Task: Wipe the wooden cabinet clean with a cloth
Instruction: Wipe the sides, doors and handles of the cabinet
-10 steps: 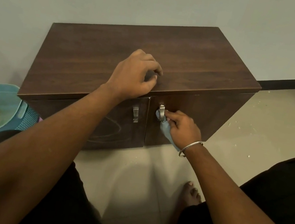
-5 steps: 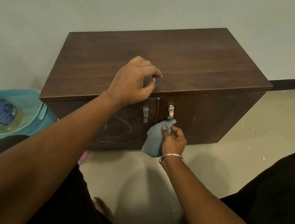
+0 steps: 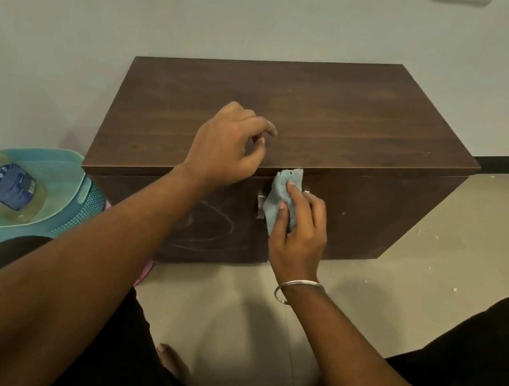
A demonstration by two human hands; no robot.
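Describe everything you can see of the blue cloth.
The blue cloth is a small, pale blue rag with a nubbly, towel-like weave and a ragged top edge. It is bunched, held upright in the right hand, thumb across its front, and pressed to the wooden cabinet front just under the top edge. It covers one metal handle; the other handle shows at its left side.

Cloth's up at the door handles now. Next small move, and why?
Probably drag the cloth down the door front. The right hand presses it just under the cabinet top's edge, by a handle; swirl marks show lower on the left door. The left hand rests on top.
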